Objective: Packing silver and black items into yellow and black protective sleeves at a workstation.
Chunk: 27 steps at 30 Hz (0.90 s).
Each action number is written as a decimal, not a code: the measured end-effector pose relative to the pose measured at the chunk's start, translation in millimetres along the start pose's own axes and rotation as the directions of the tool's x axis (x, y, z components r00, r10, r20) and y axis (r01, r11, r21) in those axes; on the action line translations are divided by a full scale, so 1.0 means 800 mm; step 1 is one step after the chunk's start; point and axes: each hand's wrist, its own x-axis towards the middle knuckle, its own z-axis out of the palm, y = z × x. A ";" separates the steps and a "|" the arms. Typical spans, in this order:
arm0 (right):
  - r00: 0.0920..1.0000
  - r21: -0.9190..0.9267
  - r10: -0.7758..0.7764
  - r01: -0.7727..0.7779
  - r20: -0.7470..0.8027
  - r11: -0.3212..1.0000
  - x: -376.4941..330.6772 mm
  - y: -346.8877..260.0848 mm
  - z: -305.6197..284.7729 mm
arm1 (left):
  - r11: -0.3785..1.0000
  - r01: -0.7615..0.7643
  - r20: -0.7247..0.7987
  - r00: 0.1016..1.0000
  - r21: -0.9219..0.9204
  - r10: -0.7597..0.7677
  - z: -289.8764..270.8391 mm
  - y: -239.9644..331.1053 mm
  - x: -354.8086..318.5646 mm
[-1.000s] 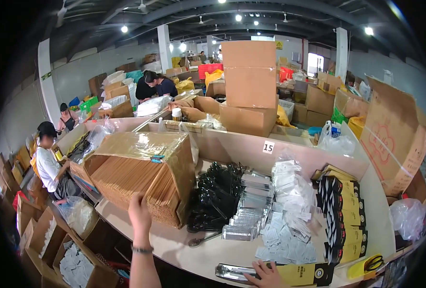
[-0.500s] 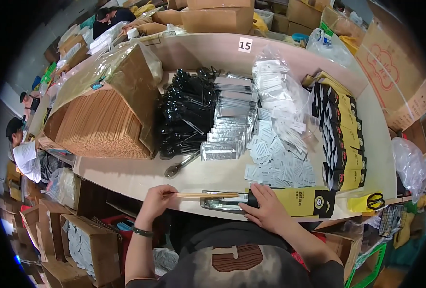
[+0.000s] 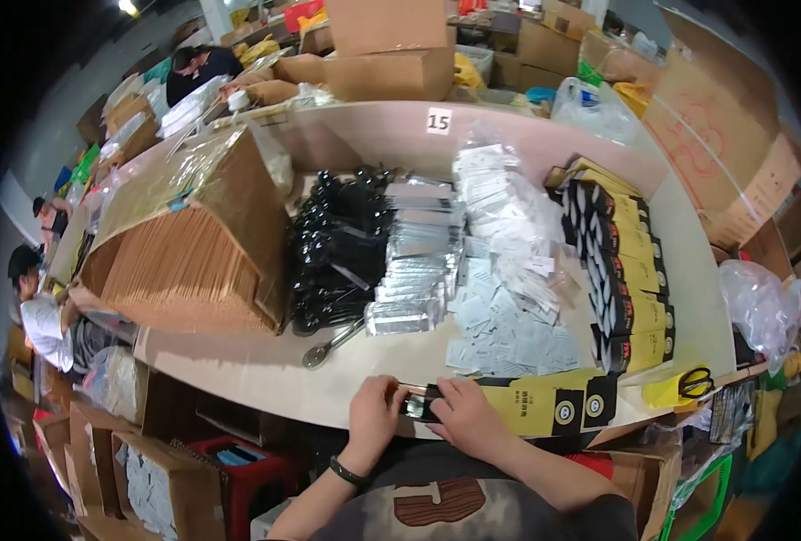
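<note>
Hands meet at the tabletop's (image 3: 265, 379) near edge: the left hand (image 3: 375, 417) pinches the dark open end of a long yellow-and-black box (image 3: 531, 406), the right hand (image 3: 469, 417) clasps its body. A metal spoon (image 3: 328, 343) lies just beyond, near stacked silver packets (image 3: 414, 270).

The box (image 3: 544, 408) under the right hand (image 3: 470, 417) is printed card, yellow and black, faintly glossy; the stacked boxes (image 3: 626, 279) match it; the spoon (image 3: 328, 345) is bright polished metal; the silver packets (image 3: 409, 270) look like shiny foil or film, though the view is too small to be sure; the white sachets (image 3: 508, 307) seem matt paper; the sticks (image 3: 179, 270) are bare pale wood under crinkled clear film; the table (image 3: 265, 374) is smooth, matt and cream; the cartons (image 3: 391, 54) are rough brown cardboard.
</note>
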 end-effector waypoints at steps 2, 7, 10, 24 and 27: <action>1.000 0.000 -0.023 0.023 -0.019 1.000 0.004 0.001 0.008 | 0.961 0.110 0.207 0.977 -0.254 -0.057 0.012 0.020 -0.003; 0.999 0.039 -0.042 0.042 0.008 0.998 0.005 0.006 0.004 | 0.994 -0.094 0.295 0.949 -0.060 0.108 -0.040 0.034 -0.014; 0.982 0.020 -0.098 0.103 -0.159 0.995 0.006 0.005 0.016 | 0.694 -0.584 0.130 0.796 0.421 0.591 -0.062 0.045 -0.011; 0.994 -0.072 0.081 -0.076 0.069 0.995 -0.075 0.152 -0.129 | 0.997 0.043 0.645 0.764 -0.069 0.012 -0.045 0.024 -0.009; 0.991 0.256 -0.025 -0.010 0.134 0.967 -0.071 0.096 -0.049 | 0.859 -0.205 0.564 0.678 -0.470 0.471 -0.006 0.052 -0.022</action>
